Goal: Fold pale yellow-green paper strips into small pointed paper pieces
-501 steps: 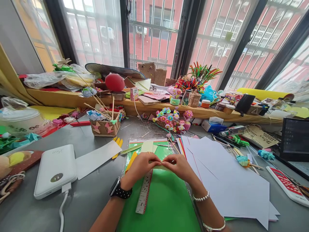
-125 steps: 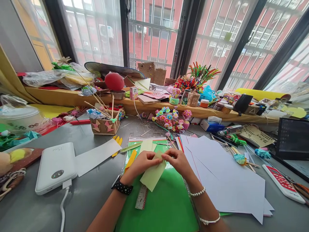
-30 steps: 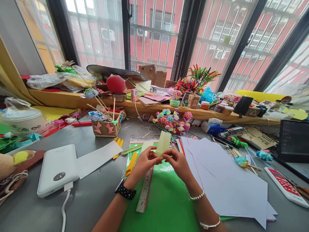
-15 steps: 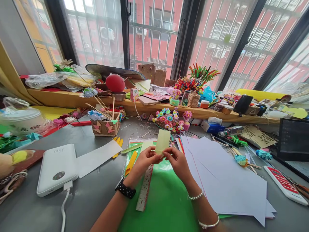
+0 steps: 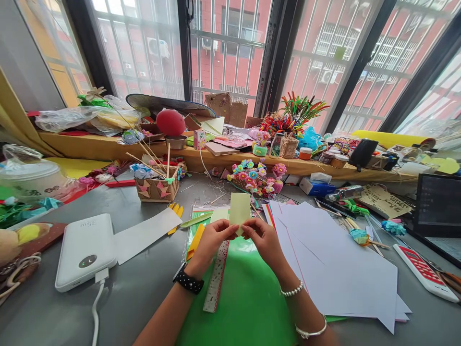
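A small pale green strip of paper point(image 5: 240, 208) stands upright between my two hands. My left hand point(image 5: 215, 236) pinches its lower left edge between thumb and fingers. At the lower right edge, my right hand point(image 5: 262, 239) pinches the same paper, the two thumbs close together. Beneath them lies a shiny green sheet point(image 5: 248, 293), with a patterned ruler point(image 5: 216, 278) on it just below my left hand. Folded yellow paper point(image 5: 195, 241) rests beside my left hand, and a narrow green folded strip point(image 5: 196, 220) lies a little farther off.
White paper sheets point(image 5: 334, 269) spread to the right, near a red and white calculator point(image 5: 425, 271). Left are a white power bank point(image 5: 86, 250) with its cable and a white paper strip point(image 5: 144, 238). A cardboard basket point(image 5: 157, 187) and flower craft point(image 5: 252, 178) stand toward the window ledge.
The pale green paper has straightened from a slight tilt and shifted a little left. My left thumb and fingers now grip its lower edge more evenly opposite my right hand.
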`<state>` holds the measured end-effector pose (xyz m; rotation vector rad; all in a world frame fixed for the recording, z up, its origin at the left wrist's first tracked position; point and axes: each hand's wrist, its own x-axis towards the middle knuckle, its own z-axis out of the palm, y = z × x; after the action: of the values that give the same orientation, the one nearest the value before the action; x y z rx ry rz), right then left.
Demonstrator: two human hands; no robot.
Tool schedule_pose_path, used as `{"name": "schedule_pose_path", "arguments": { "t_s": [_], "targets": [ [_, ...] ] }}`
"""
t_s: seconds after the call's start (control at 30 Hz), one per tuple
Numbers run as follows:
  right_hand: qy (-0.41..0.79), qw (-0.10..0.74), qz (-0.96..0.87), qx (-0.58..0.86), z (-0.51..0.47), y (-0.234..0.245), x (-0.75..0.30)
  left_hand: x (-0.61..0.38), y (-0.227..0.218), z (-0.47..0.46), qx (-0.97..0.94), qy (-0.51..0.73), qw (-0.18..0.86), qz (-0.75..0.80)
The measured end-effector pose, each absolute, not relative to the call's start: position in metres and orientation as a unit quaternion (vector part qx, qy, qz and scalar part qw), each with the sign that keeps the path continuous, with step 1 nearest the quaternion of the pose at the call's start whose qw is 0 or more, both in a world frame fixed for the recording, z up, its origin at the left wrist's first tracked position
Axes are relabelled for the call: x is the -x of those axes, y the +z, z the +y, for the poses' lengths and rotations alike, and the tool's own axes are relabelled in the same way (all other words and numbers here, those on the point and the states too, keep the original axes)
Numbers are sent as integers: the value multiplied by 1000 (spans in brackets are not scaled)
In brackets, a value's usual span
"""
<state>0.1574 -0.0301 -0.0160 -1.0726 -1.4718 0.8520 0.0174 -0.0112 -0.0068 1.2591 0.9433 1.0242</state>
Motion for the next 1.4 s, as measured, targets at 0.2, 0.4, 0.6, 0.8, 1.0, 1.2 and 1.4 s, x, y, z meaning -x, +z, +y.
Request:
{"name": "schedule_pose_path", "arguments": {
  "t_s": [0.2,0.4,0.6,0.8,1.0,1.2,1.4],
  "targets": [
    [368,563,-595,440,-30,-18,-156,-18,-9,-10,-535,440,596,407],
    [346,565,-600,448,-30,-20,-157,-17,-8,-8,-547,422,601,402],
    [313,549,-620,465,-32,-17,-157,-15,-3,-8,-582,397,576,414],
    [297,519,-655,462,-35,-13,-157,-12,0,-9,-616,383,548,417],
    [349,553,-617,437,-34,-13,-158,-11,-2,-8,-596,385,580,401],
    [386,515,-616,454,-29,-18,-159,-12,-3,-9,-556,422,589,407],
    [368,463,-648,480,-31,-18,-157,-14,-3,-9,-553,422,586,415]
  ]
}}
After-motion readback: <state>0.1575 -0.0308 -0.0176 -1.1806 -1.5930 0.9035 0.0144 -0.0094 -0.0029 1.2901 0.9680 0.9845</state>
